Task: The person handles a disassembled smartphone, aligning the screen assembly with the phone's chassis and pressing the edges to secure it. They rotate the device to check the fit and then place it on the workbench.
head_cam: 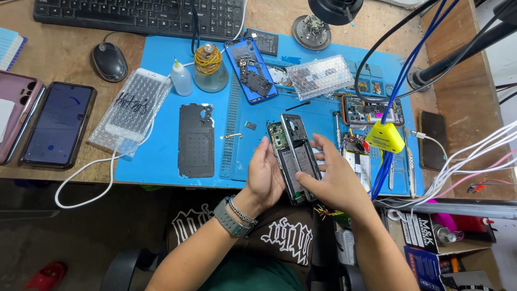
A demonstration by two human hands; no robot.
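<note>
Nearest the camera: two forearms over a dark printed shirt, a grey watch (230, 220) and chain bracelet on the left wrist. Both wrapped round an opened phone (299, 156), back cover off, held on edge just above the near edge of the blue mat (161, 156). Left hand (265, 175) cupped against its left side, right hand (333, 180) gripping the right side with fingers spread across the back.

Wooden table (59, 54) under it all, pretty cluttered. Black back cover (196, 140) lying flat on the mat, left of the hands. Further off, a blue phone frame (250, 70) with loose boards on it. Clear glass jar (210, 69) with a coil of yellowish wire sitting on top, small white squeeze bottle (181, 78) just beside it. Bubble-wrapped white phone (132, 108) at the mat's left edge, a dark phone (58, 125) off the mat beyond that. Keyboard (140, 16) and mouse (109, 61) at the far side.

Right side buried under blue and white cables, yellow clip-like thing (385, 137) hanging in them. Cardboard boxes at near right cut off, contents hard to make out.
</note>
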